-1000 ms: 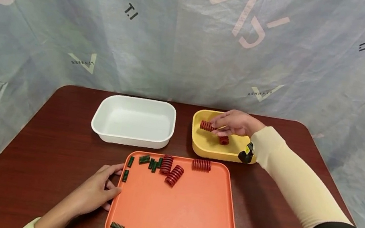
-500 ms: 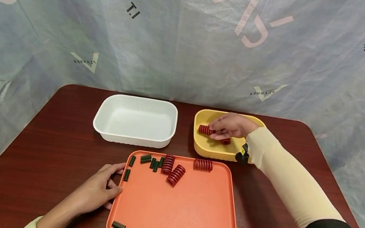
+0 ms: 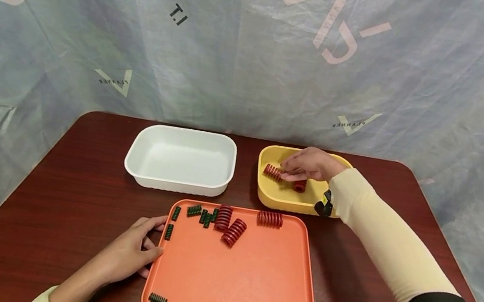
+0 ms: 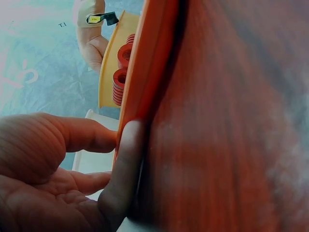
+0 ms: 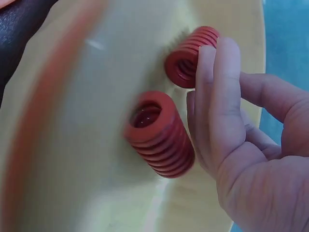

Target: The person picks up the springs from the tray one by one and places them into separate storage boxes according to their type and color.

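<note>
Lying beside the right hand (image 3: 310, 163) are two red springs (image 3: 273, 172).

Left grip (image 3: 128, 250): digits bent and parted, pinching from opposite sides. The left forearm (image 3: 75, 281) lies behind this grip, slanting back and to its left, bare next to the wrist. Right grip (image 3: 310, 164): stands farther forward than the left, its foremost fingers (image 5: 224, 101) nearly straight and close together. The right forearm (image 3: 377, 221), sleeved, slopes back and rightward from the grip.
</note>
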The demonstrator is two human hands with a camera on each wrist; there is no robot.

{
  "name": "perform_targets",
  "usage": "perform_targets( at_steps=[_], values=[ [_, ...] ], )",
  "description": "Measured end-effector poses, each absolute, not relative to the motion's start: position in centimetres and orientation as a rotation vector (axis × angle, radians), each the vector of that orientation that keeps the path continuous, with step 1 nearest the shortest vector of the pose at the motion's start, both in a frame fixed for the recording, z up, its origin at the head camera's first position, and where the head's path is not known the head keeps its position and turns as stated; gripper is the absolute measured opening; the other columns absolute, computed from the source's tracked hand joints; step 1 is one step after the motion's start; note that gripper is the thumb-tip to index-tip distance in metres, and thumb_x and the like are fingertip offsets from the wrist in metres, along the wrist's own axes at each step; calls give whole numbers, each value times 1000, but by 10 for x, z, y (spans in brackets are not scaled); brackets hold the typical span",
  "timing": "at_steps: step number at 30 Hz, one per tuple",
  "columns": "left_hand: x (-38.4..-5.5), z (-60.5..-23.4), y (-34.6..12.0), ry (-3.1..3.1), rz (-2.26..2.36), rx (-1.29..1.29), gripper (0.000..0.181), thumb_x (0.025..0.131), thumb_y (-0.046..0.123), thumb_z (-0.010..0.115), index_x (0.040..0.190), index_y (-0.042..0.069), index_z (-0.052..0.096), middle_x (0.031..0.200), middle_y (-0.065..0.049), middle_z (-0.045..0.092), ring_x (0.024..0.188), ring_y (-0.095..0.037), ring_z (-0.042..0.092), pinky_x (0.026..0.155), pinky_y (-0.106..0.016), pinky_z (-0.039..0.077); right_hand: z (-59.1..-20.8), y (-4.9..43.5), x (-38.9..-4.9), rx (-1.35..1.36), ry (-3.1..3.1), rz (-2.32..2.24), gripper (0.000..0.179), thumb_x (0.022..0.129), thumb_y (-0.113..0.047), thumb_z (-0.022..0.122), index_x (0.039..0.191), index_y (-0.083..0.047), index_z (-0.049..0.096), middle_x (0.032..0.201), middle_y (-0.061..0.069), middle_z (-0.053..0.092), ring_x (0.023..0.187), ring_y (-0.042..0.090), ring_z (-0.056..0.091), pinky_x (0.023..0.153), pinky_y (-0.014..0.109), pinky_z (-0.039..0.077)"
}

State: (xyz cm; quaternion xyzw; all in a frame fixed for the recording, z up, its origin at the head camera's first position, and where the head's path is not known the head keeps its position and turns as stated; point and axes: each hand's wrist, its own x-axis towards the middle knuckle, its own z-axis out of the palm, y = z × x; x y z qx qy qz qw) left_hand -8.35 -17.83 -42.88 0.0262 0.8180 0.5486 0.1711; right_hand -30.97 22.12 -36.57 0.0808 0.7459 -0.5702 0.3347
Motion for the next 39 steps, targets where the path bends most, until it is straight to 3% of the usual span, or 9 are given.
perform_targets(
  at_steps=[8,12,21,29,34,39],
  values=[
    [-89,-427,-177,2328,1542,108,67,94,-8,66,155,2,40,140,-20,41,80,-23,64,49,-36,61,-346,232,-300,135,1961,-1526,46,106,-1,53,148,13,43,147,32,46,99,23,71,99,39,57],
    [-92,-426,-177,2333,1537,120,67,95,-8,66,155,2,40,140,-21,41,80,-23,64,50,-36,61,-338,236,-290,71,1935,-1563,45,108,-6,52,149,11,44,153,29,42,103,23,72,94,36,60],
    [-93,-425,-177,2353,1517,125,66,95,-8,64,155,1,39,140,-21,40,81,-23,65,50,-36,62,-326,233,-257,-123,1853,-1646,40,111,-8,46,146,11,46,123,12,65,101,23,72,83,32,63],
    [-91,-427,-178,2345,1524,130,66,95,-7,65,155,-1,38,140,-23,40,80,-22,64,50,-36,61,-328,233,-232,-193,1782,-1694,36,109,-8,51,141,7,54,131,18,65,97,22,72,77,34,64],
    [-88,-428,-179,2337,1542,148,67,95,-7,66,155,-4,37,140,-24,40,79,-23,64,48,-37,61,-339,237,-216,-225,1734,-1709,30,107,-10,56,134,-1,64,130,13,67,100,22,72,75,33,64],
    [-86,-430,-180,2340,1538,133,67,95,-7,66,155,-3,38,140,-23,40,79,-22,64,49,-36,61,-352,243,-200,-275,1673,-1740,29,108,-8,54,134,-2,65,129,10,69,101,24,73,73,32,64]
  ],
)
